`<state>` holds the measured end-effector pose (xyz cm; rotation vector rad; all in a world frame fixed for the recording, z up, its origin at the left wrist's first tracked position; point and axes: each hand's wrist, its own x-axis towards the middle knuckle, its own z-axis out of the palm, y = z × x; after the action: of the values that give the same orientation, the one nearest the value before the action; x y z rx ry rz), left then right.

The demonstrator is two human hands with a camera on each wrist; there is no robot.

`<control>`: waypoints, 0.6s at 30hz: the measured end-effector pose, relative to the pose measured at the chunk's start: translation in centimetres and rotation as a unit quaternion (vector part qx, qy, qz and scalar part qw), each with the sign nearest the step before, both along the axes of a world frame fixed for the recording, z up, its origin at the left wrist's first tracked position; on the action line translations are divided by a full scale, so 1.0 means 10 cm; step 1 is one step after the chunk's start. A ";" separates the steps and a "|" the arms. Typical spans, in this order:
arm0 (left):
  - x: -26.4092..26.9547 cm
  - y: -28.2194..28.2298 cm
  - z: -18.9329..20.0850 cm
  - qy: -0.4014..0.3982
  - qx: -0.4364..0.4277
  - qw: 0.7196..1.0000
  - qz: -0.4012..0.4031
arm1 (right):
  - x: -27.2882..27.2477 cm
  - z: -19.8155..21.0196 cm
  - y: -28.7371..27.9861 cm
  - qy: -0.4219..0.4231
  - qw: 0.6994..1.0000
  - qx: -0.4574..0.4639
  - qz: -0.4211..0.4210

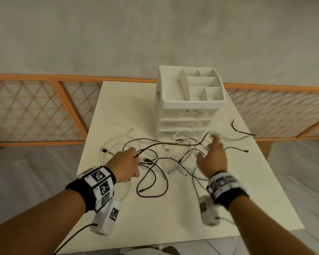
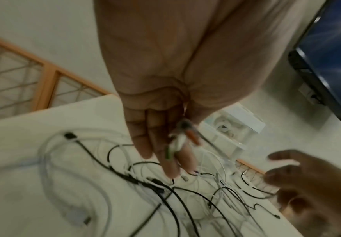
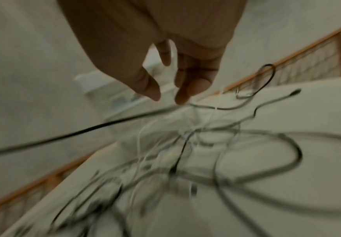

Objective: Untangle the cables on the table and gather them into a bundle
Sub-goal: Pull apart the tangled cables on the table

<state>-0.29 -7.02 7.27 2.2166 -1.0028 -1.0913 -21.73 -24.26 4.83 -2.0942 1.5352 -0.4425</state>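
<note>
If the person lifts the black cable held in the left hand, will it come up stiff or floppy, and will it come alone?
Probably floppy: the black cable lies in loose curves on the table. It likely will not come alone, since it crosses white cables in the tangle and may drag them. It looks thin, so the left hand should find it light.
</note>
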 end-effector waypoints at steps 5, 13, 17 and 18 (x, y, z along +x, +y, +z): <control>-0.07 -0.06 0.05 0.080 -0.022 0.994 0.069 | 0.30 -0.69 0.64 0.180 0.960 0.137 0.167; -0.06 -0.11 0.23 0.136 -0.129 0.971 0.147 | 0.39 -0.54 0.47 0.027 0.983 0.126 0.128; 0.04 -0.14 0.38 0.227 -0.196 0.927 0.224 | 0.30 0.35 0.22 -0.152 0.971 0.052 0.180; 0.06 -0.16 0.41 0.227 -0.210 0.925 0.220 | 0.26 0.54 0.20 -0.170 0.962 0.049 0.209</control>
<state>0.26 -8.60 11.41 1.6237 -0.4496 -0.9981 -19.17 -22.28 10.23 -2.0605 0.8735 -0.5224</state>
